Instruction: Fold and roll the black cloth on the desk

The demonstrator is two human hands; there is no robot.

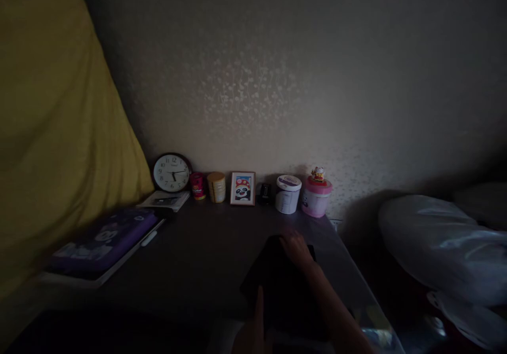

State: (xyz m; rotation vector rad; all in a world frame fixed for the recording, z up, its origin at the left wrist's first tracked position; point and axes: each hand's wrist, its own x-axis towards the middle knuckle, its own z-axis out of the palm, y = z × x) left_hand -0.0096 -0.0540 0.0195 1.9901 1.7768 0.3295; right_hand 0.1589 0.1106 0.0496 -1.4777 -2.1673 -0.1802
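Note:
A black object with angular edges [277,296], too dark to make out its kind, lies on the near right part of the dark table [198,253]. My right hand [295,247] rests over its far right edge, fingers reaching forward, flat and blurred at the tips. Low in the picture, my left hand [255,325] is at the near left side of the black object. One of its fingers points straight up along that side; its other fingers are hidden in the dark.
Along the wall stand a round clock [172,173], a pink can [198,186], a yellow tub [216,187], a framed panda picture [243,188], a white tub [288,195] and a pink tub [316,201]. At left lies a purple case [105,240]; at right, a plastic bag [443,248].

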